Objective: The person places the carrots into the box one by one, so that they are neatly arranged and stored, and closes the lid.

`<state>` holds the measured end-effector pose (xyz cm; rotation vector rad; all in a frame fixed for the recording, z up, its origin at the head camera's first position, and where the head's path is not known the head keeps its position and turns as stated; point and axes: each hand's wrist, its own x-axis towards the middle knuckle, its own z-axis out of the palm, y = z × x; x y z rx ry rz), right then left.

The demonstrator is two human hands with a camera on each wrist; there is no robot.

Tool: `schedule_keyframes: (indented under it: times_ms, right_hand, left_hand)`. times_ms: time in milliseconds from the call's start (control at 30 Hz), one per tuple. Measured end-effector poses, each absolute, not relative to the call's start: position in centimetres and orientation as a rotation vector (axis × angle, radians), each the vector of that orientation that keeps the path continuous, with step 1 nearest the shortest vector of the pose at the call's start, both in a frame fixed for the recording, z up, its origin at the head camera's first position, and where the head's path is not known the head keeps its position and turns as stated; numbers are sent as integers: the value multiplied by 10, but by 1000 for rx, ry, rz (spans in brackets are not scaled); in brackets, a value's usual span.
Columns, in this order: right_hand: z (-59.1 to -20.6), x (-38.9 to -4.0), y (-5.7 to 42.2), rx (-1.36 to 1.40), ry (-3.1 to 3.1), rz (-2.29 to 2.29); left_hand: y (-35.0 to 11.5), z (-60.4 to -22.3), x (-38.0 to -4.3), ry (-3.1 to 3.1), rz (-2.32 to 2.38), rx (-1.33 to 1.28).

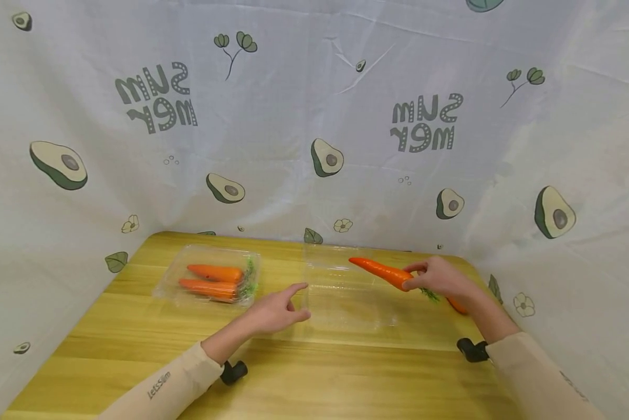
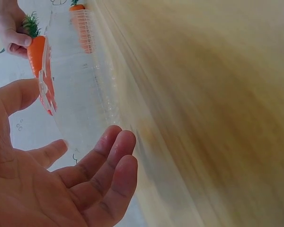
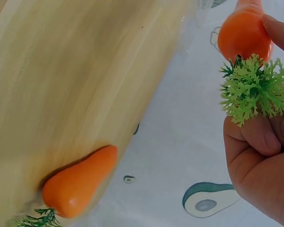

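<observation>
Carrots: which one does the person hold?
The carrot in the right hand; two carrots lie inside the left container, another carrot on the table.

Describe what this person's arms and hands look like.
The left hand and right hand wear no gloves. The left sleeve and right sleeve are beige, with dark lettering, and end short of the hands. A black device shows beside each sleeve.

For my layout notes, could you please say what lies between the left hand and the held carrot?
A clear plastic container, seen in the head view.
</observation>
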<state>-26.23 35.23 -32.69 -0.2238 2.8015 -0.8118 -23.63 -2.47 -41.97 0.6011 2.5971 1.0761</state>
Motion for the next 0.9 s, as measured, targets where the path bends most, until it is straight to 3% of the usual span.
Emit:
schedule_keyframes:
  times_ms: [900]
  right_hand:
    - [-328, -286, 319, -397, 2756, -697]
  left_hand:
    - [-27, -419, -237, 2597, 1078, 612]
